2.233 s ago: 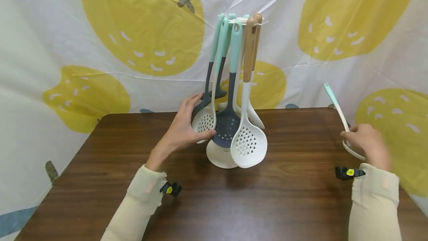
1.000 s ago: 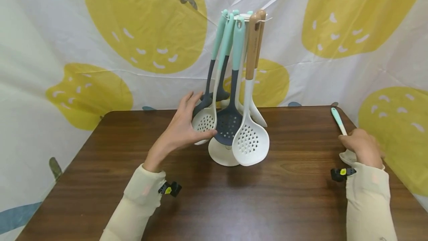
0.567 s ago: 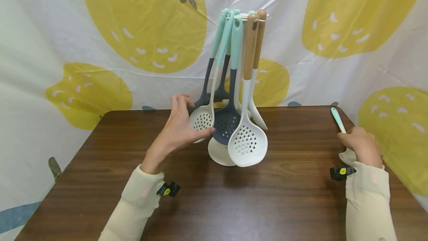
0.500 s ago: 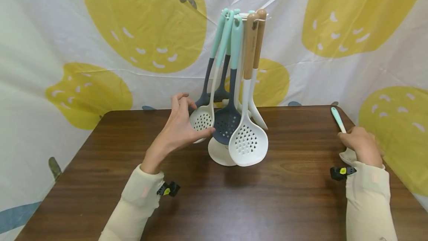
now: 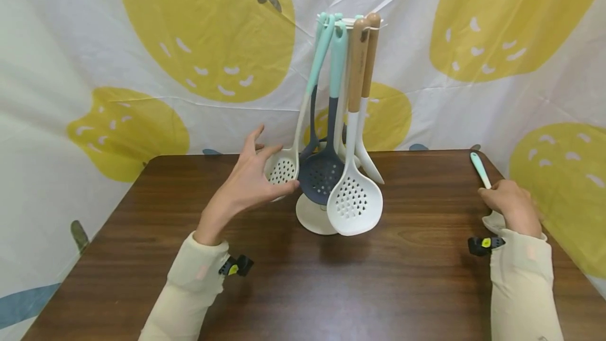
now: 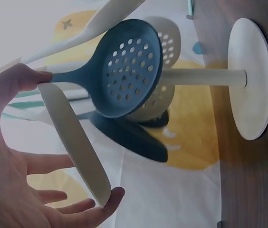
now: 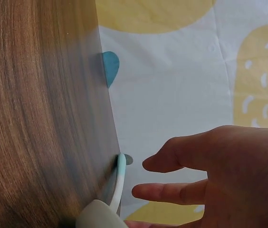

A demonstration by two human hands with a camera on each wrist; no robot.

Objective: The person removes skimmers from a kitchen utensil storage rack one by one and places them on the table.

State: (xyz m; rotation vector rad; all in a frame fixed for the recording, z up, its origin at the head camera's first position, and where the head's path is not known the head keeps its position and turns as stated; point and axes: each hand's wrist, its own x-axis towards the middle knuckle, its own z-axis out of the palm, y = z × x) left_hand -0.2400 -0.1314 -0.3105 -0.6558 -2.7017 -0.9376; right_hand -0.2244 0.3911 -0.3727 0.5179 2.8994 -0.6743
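My left hand (image 5: 251,180) holds the head of a white skimmer (image 5: 282,167) with a mint handle, thumb and fingers at its edges. In the left wrist view that skimmer (image 6: 74,137) appears edge-on between thumb and fingertips. Its handle tilts left from the top of a white utensil stand (image 5: 316,220). Beside it hang a dark slotted skimmer (image 5: 322,175) and a white skimmer with a wooden handle (image 5: 354,204). At the right, my right hand (image 5: 513,207) hovers over a white ladle-like utensil with a mint handle (image 5: 479,167), which lies on the table. Its fingers are spread, and the utensil's head is mostly hidden.
The brown wooden table (image 5: 379,288) reaches a white cloth backdrop (image 5: 227,125) printed with yellow fruit. More utensils hang at the back of the stand, including a white one with a wooden handle (image 5: 371,162) and dark ones partly covered.
The right hand lowered the mint-handled utensil onto the table and loosened its fingers. The left hand drew the mint-handled skimmer slightly left, and the hanging utensils swung.
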